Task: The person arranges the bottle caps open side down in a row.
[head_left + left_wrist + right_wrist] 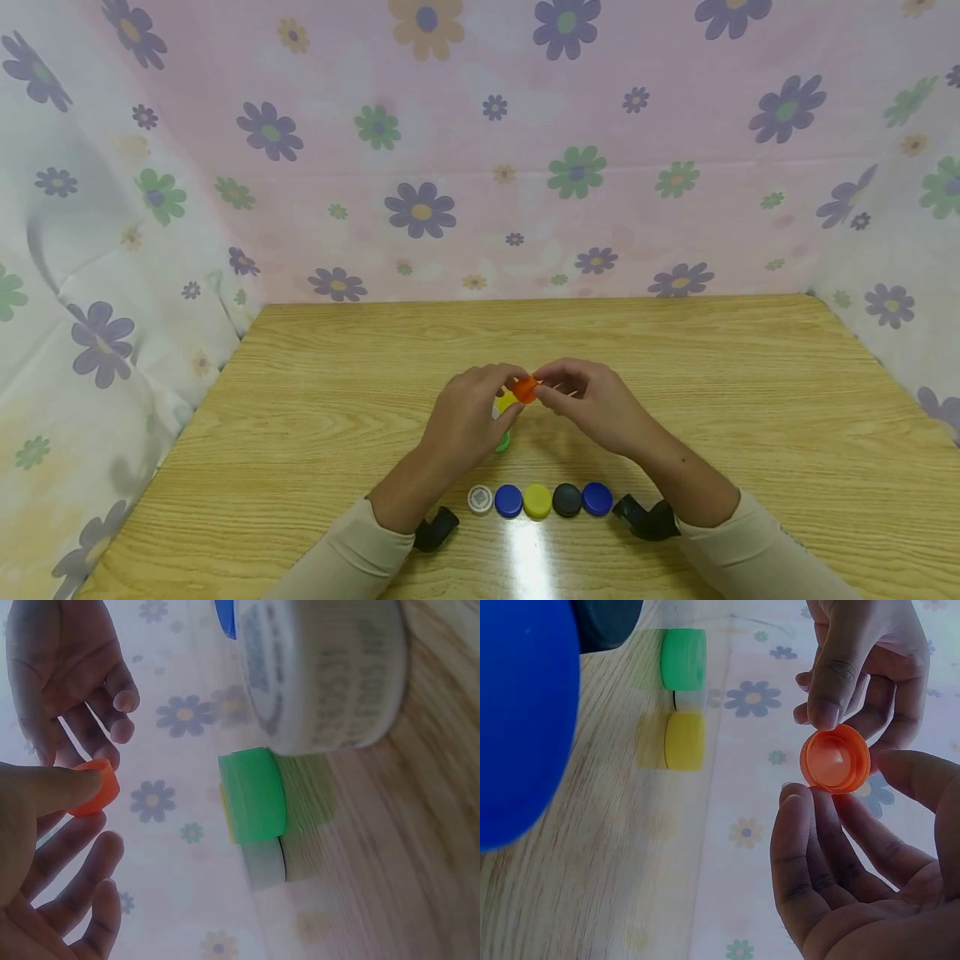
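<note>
An orange bottle cap (527,389) is held above the table between both hands. My left hand (467,417) pinches it from the left, its thumb lying on the cap in the left wrist view. From the right, my right hand (596,407) holds the same cap (835,759) between thumb and fingertips. The cap's hollow inside faces the right wrist view. Beneath the left hand, a yellow cap (507,402), a white cap (495,412) and a green cap (502,443) are partly hidden; the green cap (255,795) shows more fully in the left wrist view.
Nearer me runs a row of caps: white (480,499), blue (508,500), yellow (537,501), black (567,499) and another blue (597,498). Black wrist devices (648,518) flank the row. A flowered cloth (465,167) rises behind the wooden table (360,350).
</note>
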A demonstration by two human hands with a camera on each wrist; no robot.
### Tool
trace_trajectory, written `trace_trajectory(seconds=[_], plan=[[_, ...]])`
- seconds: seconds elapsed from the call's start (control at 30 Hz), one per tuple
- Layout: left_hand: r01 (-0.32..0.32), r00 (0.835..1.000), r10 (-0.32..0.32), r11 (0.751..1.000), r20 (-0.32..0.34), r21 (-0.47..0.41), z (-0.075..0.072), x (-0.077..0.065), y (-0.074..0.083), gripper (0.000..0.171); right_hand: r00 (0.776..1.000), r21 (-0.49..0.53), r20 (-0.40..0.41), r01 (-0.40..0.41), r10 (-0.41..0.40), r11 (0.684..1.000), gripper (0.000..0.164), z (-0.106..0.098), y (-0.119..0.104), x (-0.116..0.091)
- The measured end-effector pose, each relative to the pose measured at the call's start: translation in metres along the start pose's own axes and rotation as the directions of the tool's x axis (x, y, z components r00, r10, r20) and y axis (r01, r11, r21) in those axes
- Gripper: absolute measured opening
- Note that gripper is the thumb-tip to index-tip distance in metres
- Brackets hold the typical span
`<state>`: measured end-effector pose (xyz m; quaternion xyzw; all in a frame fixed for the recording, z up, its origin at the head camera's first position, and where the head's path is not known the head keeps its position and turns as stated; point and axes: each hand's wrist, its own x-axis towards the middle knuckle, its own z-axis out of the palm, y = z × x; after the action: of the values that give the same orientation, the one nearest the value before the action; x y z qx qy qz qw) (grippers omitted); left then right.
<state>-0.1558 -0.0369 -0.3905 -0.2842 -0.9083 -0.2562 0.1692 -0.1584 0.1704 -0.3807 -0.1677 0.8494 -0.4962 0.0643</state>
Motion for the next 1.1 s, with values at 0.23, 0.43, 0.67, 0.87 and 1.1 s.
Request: trace_trajectory(seconds=[0.23,0.43,0.67,0.87,1.1], plan=[[-0.029,1.000,0.029,0.999,-0.008,0.027,0.0011,-0.0004,-0.0003,0.038,1.000,-0.008,0.010,-0.005,0.005,1.000,0.029,0.0008,-0.0011,-0.0002],[-0.051,0.999,0.051,0.999,-0.019,0.015,0.0006,-0.0003,-0.0001,0.038,1.000,0.014,0.011,-0.026,0.025,1.000,0.026,0.0012,-0.0011,0.0000],[-0.067,0.997,0.067,0.998,-0.035,0.008,0.0003,-0.0011,-0.0016,0.037,0.999,0.030,0.021,-0.035,0.034,0.999,0.025,0.0013,-0.0010,0.0007],[-0.051,0.998,0.051,0.999,-0.040,0.004,-0.0016,-0.0002,-0.0021,0.036,1.000,0.001,0.005,-0.019,0.019,1.000,0.025,0.0009,-0.0022,0.0006],[-0.042,0.997,0.042,0.999,-0.057,0.008,-0.0042,0.0008,-0.0036,0.027,0.998,-0.039,-0.060,0.028,-0.030,0.999,0.022,0.0011,-0.0021,0.0002]])
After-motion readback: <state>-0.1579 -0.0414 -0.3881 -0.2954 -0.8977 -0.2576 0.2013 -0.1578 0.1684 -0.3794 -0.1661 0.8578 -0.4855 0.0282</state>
